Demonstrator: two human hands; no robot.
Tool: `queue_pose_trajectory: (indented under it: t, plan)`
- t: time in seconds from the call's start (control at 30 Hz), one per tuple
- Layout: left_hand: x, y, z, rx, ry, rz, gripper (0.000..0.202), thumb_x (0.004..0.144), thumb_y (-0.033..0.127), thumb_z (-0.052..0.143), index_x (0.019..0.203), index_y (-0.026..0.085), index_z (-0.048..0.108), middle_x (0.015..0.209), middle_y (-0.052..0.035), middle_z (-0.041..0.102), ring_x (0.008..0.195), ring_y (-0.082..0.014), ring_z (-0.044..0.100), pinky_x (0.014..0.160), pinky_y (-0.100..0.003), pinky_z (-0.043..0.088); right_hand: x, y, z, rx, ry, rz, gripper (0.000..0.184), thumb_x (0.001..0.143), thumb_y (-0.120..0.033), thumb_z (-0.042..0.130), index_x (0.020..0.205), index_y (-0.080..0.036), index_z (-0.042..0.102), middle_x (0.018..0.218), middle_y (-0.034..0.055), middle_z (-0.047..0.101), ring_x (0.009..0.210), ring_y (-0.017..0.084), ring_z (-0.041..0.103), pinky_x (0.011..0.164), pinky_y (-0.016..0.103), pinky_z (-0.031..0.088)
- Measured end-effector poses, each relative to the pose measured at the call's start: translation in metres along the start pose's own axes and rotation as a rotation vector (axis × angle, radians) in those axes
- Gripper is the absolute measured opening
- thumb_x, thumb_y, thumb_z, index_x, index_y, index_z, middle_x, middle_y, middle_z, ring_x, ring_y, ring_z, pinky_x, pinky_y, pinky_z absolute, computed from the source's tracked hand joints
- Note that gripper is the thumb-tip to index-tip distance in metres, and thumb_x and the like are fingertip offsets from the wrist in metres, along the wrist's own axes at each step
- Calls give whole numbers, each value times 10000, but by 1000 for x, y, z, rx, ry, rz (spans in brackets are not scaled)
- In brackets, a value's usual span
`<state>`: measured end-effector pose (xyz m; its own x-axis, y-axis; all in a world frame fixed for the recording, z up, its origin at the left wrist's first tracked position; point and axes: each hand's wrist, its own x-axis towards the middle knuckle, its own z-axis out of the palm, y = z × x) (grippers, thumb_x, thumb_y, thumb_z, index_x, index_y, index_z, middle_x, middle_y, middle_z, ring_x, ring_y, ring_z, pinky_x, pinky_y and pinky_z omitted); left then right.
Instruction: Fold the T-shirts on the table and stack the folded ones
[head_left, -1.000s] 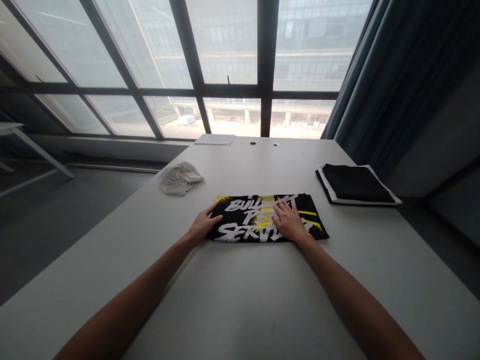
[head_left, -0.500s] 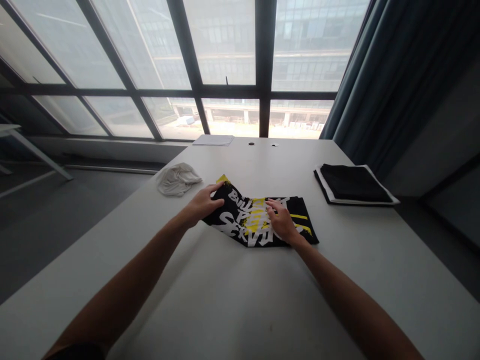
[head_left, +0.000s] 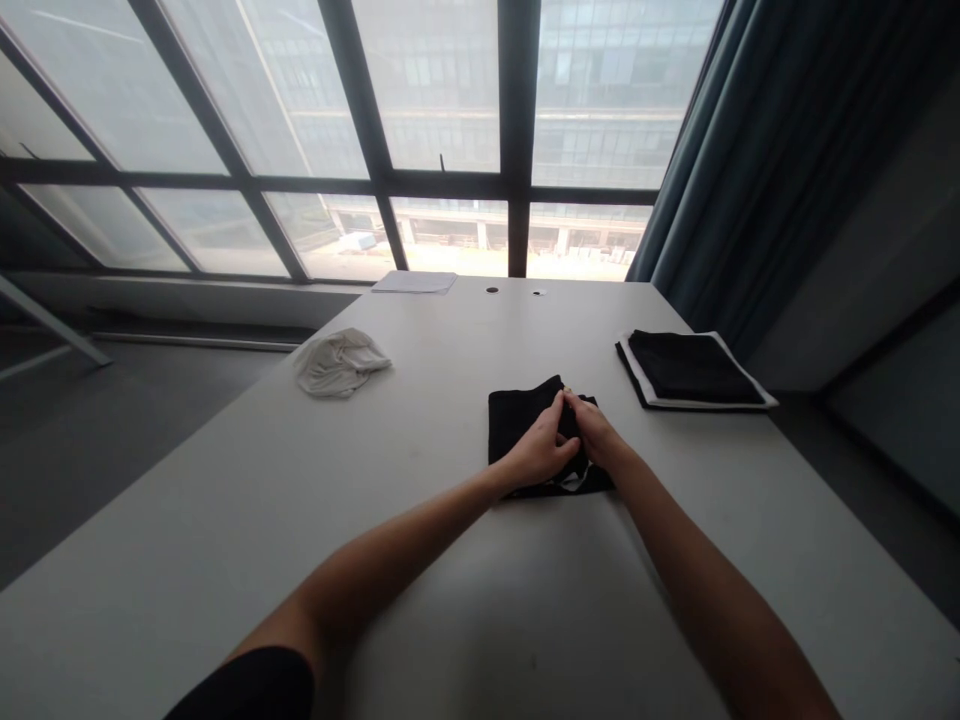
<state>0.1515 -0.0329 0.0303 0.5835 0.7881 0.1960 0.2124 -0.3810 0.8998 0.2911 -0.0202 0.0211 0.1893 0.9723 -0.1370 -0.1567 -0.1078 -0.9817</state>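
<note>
A black T-shirt (head_left: 516, 422) lies folded small on the table, its plain side up on the left. A bit of white print shows at its lower right edge. My left hand (head_left: 541, 448) is closed on the folded-over edge of the T-shirt, above its right part. Beside it, my right hand (head_left: 598, 432) rests on the right end of the T-shirt with its fingers stretched out. The fingertips of both hands meet near the upper edge, and part of the right fingers is hidden.
Folded black and white cloths (head_left: 694, 370) are stacked at the right of the white table (head_left: 420, 550). A crumpled white cloth (head_left: 341, 362) lies on the left. Papers (head_left: 415, 283) sit at the far edge, before the windows. A dark curtain (head_left: 720, 170) hangs at right.
My left hand has carried the left end of the T-shirt over to the right, covering most of the yellow and white print. My right hand stays on the right end.
</note>
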Motion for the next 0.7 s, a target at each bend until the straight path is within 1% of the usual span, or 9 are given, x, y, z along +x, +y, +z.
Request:
queue_pose_trajectory:
  t: [0.07,0.13,0.2,0.3,0.37,0.43,0.57,0.63,0.7]
  plan:
    - [-6,-7,4,-76,5,-20,803,834,170,577,1576,146,269,1478,-195,479,766,-138,678,699,-290,581,3,5,-5,-84,33,35,260,799,-421,634,796,-162,654,715,43,702,664,182,662,634,277,551]
    - [-10,-11,-3,-63,30,-15,659,841,144,547,1488,158,426,1351,-138,605,735,-131,672,665,-271,565,4,8,-7,-149,63,45,170,731,-317,673,780,-156,656,660,24,681,570,159,615,546,259,509]
    - [-9,-13,-15,29,113,10,477,846,132,537,1319,173,588,1187,-81,693,733,-134,661,697,-275,554,4,8,-7,-177,86,32,155,669,-233,685,799,-149,670,643,9,675,550,151,597,514,243,480]
    - [-3,-12,-37,182,270,52,302,839,103,530,1083,183,687,1014,-42,727,787,-153,654,790,-301,539,2,2,-7,-213,113,1,169,623,-160,659,790,-142,684,648,2,682,573,150,605,520,230,470]
    - [1,-12,-48,256,331,71,258,855,102,517,1019,184,698,990,-46,722,831,-171,658,830,-321,533,1,-6,-9,-219,108,-25,197,629,-153,649,819,-136,697,679,11,702,594,157,622,538,236,487]
    - [2,-13,-54,330,347,114,254,882,114,507,1029,189,699,1029,-58,711,923,-193,660,896,-344,524,-1,-17,-14,-223,101,-39,237,653,-160,650,881,-132,709,715,26,723,617,169,646,561,249,513]
    - [-1,-25,-49,474,235,212,315,907,122,511,1161,196,682,1262,-78,655,1195,-220,596,1078,-365,447,-2,-32,-32,-302,146,-11,273,675,-125,654,941,-121,717,728,49,739,630,179,677,559,240,528]
    - [-4,-35,-42,575,119,212,360,941,183,528,1282,202,638,1421,-84,572,1346,-249,498,1159,-413,372,-1,-32,-41,-386,150,17,291,676,-97,661,960,-115,720,713,45,737,615,169,678,548,217,519]
    - [-8,-46,-37,688,-19,180,440,984,302,531,1418,227,547,1553,-86,443,1469,-295,340,1207,-503,278,0,-26,-49,-508,137,51,285,678,-85,673,957,-106,724,677,38,724,593,164,671,535,209,509]
